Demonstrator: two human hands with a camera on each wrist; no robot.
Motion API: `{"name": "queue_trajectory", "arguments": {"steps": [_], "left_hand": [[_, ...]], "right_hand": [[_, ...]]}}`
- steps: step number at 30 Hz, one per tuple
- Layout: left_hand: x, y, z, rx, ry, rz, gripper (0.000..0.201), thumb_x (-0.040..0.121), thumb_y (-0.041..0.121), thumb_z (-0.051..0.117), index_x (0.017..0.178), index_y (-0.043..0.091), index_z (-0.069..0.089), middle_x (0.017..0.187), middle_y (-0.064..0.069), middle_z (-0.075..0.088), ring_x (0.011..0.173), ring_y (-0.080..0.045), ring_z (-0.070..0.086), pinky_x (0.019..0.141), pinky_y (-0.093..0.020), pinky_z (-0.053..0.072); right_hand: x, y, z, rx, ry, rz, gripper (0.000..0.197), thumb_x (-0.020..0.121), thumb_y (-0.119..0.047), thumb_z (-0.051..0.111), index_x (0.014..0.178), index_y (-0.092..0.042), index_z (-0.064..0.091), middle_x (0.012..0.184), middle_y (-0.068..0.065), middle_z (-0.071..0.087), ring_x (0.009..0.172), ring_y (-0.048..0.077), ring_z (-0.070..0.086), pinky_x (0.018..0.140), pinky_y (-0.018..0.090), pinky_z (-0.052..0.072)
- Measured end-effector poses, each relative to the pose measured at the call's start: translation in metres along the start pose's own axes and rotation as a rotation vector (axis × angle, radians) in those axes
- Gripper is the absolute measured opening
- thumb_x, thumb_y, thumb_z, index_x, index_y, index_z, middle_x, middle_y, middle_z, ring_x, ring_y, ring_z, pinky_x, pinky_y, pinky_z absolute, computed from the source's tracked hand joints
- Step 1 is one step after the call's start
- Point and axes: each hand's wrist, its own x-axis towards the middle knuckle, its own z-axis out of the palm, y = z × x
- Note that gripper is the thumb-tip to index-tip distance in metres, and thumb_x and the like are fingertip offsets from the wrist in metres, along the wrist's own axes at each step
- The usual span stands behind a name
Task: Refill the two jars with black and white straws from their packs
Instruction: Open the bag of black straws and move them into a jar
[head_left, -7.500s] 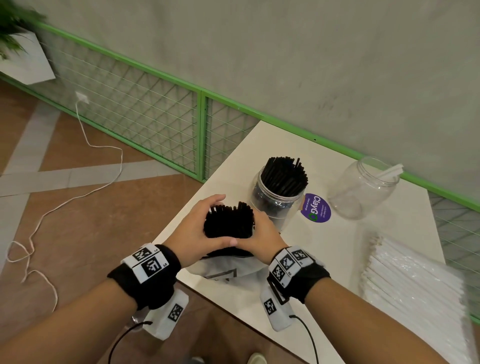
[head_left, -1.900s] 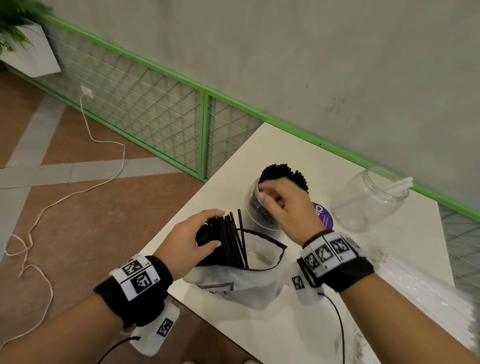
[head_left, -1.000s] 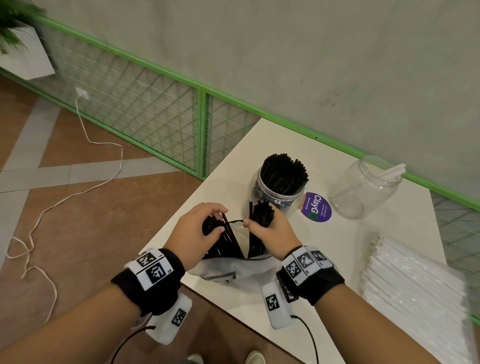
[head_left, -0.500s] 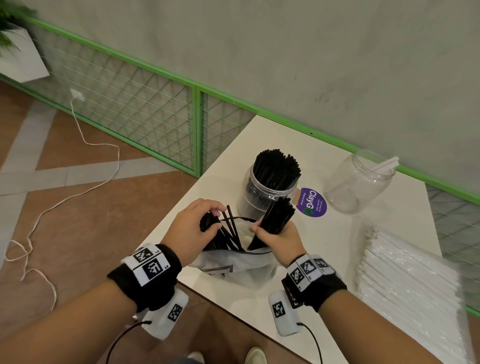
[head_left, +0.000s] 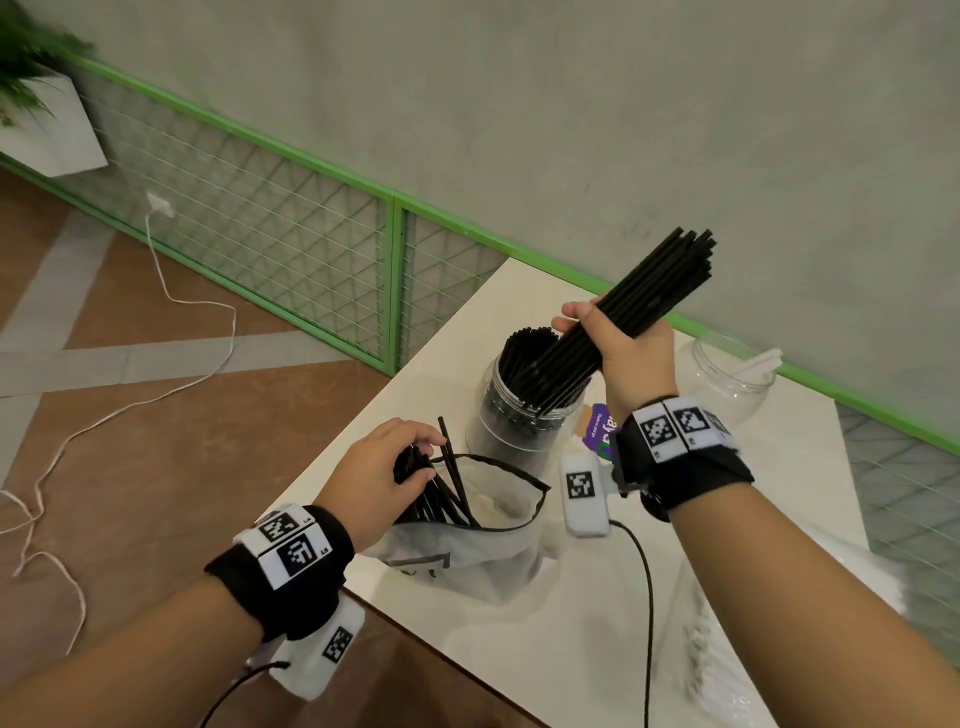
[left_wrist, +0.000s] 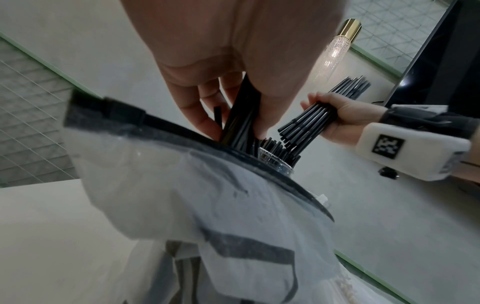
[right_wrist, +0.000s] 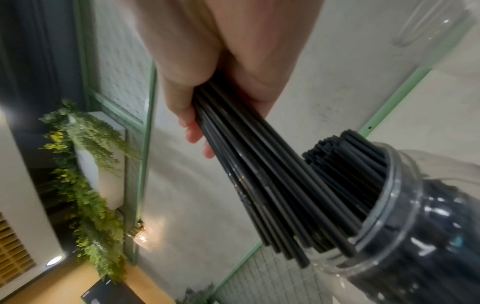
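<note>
My right hand grips a tilted bundle of black straws, whose lower ends hang just over the mouth of the clear jar packed with black straws. The right wrist view shows that bundle touching the jar's rim. My left hand holds the few black straws left in the opened grey pack and keeps them upright. The second clear jar stands to the right with one white straw in it. White straws in their pack lie at the lower right, blurred.
A purple round sticker lies on the white table between the jars. A cable from my right wrist runs across the table. The table's left edge drops to a brown floor with a white cord. A green mesh fence lines the wall.
My right hand has pulled a bundle of black straws out of the pack and lifted it up and right to the black jar's mouth. My left hand stays on the pack.
</note>
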Motion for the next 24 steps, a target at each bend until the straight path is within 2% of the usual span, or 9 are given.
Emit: {"name": "queue_trajectory", "arguments": {"steps": [4, 7, 9, 12, 16, 18, 20, 22, 24], "left_hand": [[0.001, -0.001, -0.001, 0.008, -0.009, -0.005, 0.038, 0.081, 0.007, 0.068, 0.101, 0.038, 0.058, 0.092, 0.015, 0.058, 0.090, -0.004, 0.056, 0.082, -0.020, 0.045], [0.002, -0.003, -0.003, 0.002, -0.014, -0.021, 0.037, 0.081, 0.007, 0.068, 0.101, 0.037, 0.058, 0.092, 0.016, 0.057, 0.091, -0.003, 0.055, 0.082, -0.014, 0.042], [0.002, -0.003, -0.004, 0.001, -0.014, -0.028, 0.037, 0.081, 0.007, 0.068, 0.102, 0.036, 0.059, 0.092, 0.016, 0.058, 0.091, -0.003, 0.055, 0.081, -0.012, 0.042], [0.002, -0.003, -0.005, -0.004, -0.017, -0.038, 0.036, 0.081, 0.008, 0.068, 0.102, 0.036, 0.059, 0.092, 0.016, 0.058, 0.091, -0.003, 0.055, 0.081, -0.013, 0.042], [0.003, -0.003, -0.006, -0.011, -0.017, -0.050, 0.037, 0.081, 0.008, 0.068, 0.101, 0.038, 0.058, 0.092, 0.016, 0.058, 0.091, -0.002, 0.055, 0.081, -0.012, 0.042], [0.004, -0.003, -0.006, -0.011, -0.018, -0.050, 0.038, 0.081, 0.008, 0.068, 0.101, 0.039, 0.057, 0.092, 0.016, 0.058, 0.091, -0.003, 0.055, 0.081, -0.013, 0.042], [0.004, -0.003, -0.007, -0.013, -0.017, -0.050, 0.039, 0.081, 0.008, 0.068, 0.100, 0.040, 0.057, 0.092, 0.016, 0.058, 0.091, -0.003, 0.055, 0.080, -0.012, 0.042], [0.004, -0.003, -0.007, -0.015, -0.015, -0.046, 0.040, 0.081, 0.007, 0.068, 0.100, 0.040, 0.057, 0.092, 0.015, 0.058, 0.092, -0.003, 0.055, 0.079, -0.009, 0.041], [0.004, -0.003, -0.007, -0.015, -0.017, -0.045, 0.040, 0.081, 0.007, 0.069, 0.100, 0.040, 0.057, 0.092, 0.016, 0.058, 0.092, -0.002, 0.055, 0.079, -0.009, 0.041]], "right_hand": [[0.022, 0.010, 0.006, -0.009, 0.033, 0.066, 0.005, 0.085, -0.001, 0.066, 0.085, -0.001, 0.062, 0.085, 0.014, 0.071, 0.079, 0.029, 0.072, 0.071, 0.036, 0.057], [0.037, 0.016, 0.005, -0.064, 0.069, 0.070, 0.016, 0.083, -0.004, 0.068, 0.094, 0.006, 0.062, 0.087, 0.012, 0.072, 0.080, 0.027, 0.073, 0.067, 0.036, 0.057], [0.041, 0.022, 0.005, -0.094, 0.068, 0.078, 0.023, 0.081, -0.004, 0.070, 0.098, 0.010, 0.061, 0.087, 0.014, 0.072, 0.080, 0.029, 0.073, 0.070, 0.039, 0.057], [0.035, 0.034, 0.006, -0.138, 0.031, 0.106, 0.014, 0.078, -0.006, 0.072, 0.087, -0.002, 0.064, 0.085, 0.017, 0.072, 0.083, 0.033, 0.071, 0.082, 0.047, 0.057], [0.020, 0.052, 0.006, -0.339, -0.024, 0.099, 0.020, 0.071, -0.019, 0.080, 0.085, -0.010, 0.068, 0.087, 0.006, 0.074, 0.088, 0.020, 0.070, 0.088, 0.046, 0.055], [0.017, 0.052, 0.005, -0.287, -0.026, 0.105, 0.025, 0.073, -0.014, 0.081, 0.091, -0.018, 0.063, 0.088, 0.001, 0.074, 0.090, 0.017, 0.069, 0.091, 0.044, 0.054], [0.018, 0.047, 0.005, -0.199, -0.034, 0.097, 0.037, 0.071, -0.016, 0.081, 0.099, -0.023, 0.057, 0.088, 0.002, 0.074, 0.095, 0.021, 0.068, 0.095, 0.046, 0.051], [0.023, 0.040, 0.003, -0.126, -0.036, 0.087, 0.044, 0.068, -0.025, 0.081, 0.104, -0.025, 0.055, 0.091, 0.006, 0.075, 0.100, 0.027, 0.067, 0.098, 0.047, 0.049], [0.026, 0.035, 0.003, -0.072, -0.060, 0.082, 0.039, 0.072, -0.027, 0.078, 0.104, -0.022, 0.056, 0.091, 0.010, 0.074, 0.097, 0.027, 0.068, 0.097, 0.045, 0.050]]}}
